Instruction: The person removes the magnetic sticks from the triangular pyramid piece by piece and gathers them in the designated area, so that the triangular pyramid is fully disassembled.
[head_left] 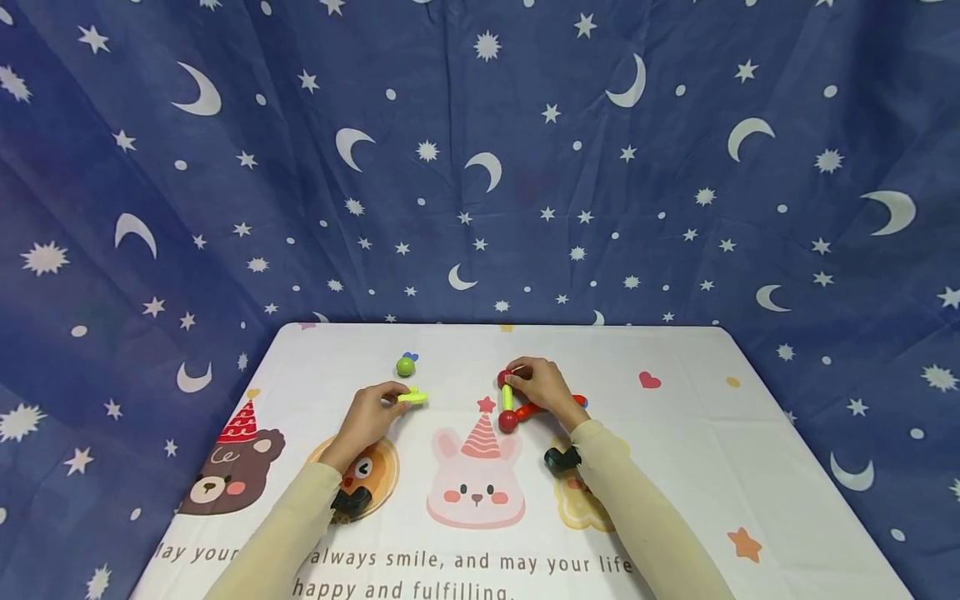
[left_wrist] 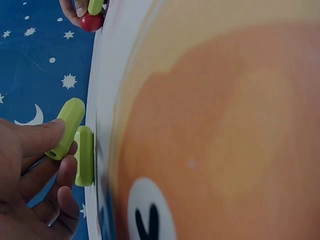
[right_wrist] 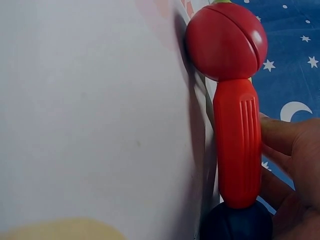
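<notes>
My left hand (head_left: pixel 372 414) pinches a yellow-green toy rod (left_wrist: pixel 70 122) between thumb and fingers. A second yellow-green rod (left_wrist: pixel 85 156) lies just beyond it on the table. On the right, a joined toy piece has a red ball (head_left: pixel 507 421) at its near corner. From that ball one yellow-green rod (head_left: pixel 507 398) runs back to another red ball (head_left: pixel 504 379). A red rod (right_wrist: pixel 237 142) joins the corner ball to a dark blue ball (right_wrist: pixel 236 222). The right hand (head_left: pixel 543 386) grips the far red ball, with its wrist over part of the red rod.
Behind the left hand sits a green ball (head_left: pixel 406 367). A white tablecloth (head_left: pixel 675 467) with printed animals and words covers the table. Dark blue cloth (head_left: pixel 480 167) with moons and stars hangs at the back and sides.
</notes>
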